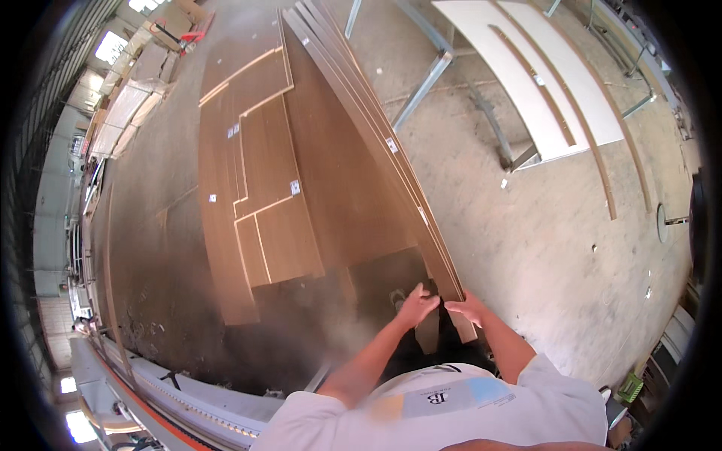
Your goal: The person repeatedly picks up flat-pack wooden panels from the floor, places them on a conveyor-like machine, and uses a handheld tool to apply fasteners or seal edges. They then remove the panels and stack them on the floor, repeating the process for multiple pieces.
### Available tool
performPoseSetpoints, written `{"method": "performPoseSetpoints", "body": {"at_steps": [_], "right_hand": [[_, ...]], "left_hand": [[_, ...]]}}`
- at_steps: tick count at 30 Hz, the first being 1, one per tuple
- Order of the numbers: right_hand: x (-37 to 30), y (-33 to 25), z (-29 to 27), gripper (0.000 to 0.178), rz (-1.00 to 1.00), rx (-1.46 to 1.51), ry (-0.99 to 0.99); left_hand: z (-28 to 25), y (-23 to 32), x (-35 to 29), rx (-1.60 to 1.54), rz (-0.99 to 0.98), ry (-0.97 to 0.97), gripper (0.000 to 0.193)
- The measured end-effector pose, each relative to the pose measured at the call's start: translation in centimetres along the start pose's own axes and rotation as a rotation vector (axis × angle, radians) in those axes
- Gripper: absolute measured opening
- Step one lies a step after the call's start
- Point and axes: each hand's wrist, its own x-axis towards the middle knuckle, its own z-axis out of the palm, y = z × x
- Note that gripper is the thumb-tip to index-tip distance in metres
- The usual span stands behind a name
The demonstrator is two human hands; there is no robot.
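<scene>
My right hand [468,307] is closed on the right edge of a long narrow brown board [451,289], near its close end. This board lies along the right side of a stack of similar strips that stretches away from me. My left hand [419,306], with its fingers bent together, is just to the left, at the edge of another narrow brown piece [427,336] whose end shows below it. How its fingertips meet that piece is partly hidden. Wide brown panels [353,173] lie beside the strips, with small white labels [295,187] on some.
To the right, a white panel [519,83] carrying narrow brown strips [560,90] rests on a metal frame [425,90]. A long machine edge [203,410] runs along the lower left. Wrapped stacks of sheets [131,116] stand at the far left on the concrete floor.
</scene>
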Motion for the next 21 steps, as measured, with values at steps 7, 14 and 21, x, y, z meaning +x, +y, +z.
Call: {"method": "performPoseSetpoints", "body": {"at_steps": [7,14,21], "right_hand": [[-19.0,-1.5,-3.8,0.078,0.100,-0.207,0.160],[-40.8,-1.3,-0.5,0.090,0.410,-0.418,0.369],[-46.6,13.2,-2.9,0.084,0.318,-0.587,0.737]], "left_hand": [[-4.3,13.7,7.5,-0.690,-0.057,-0.029,0.068],[-4.8,21.9,11.8,-1.172,0.201,-0.098,0.070],[4.6,19.8,10.7,-1.126,0.228,-0.157,0.076]]}}
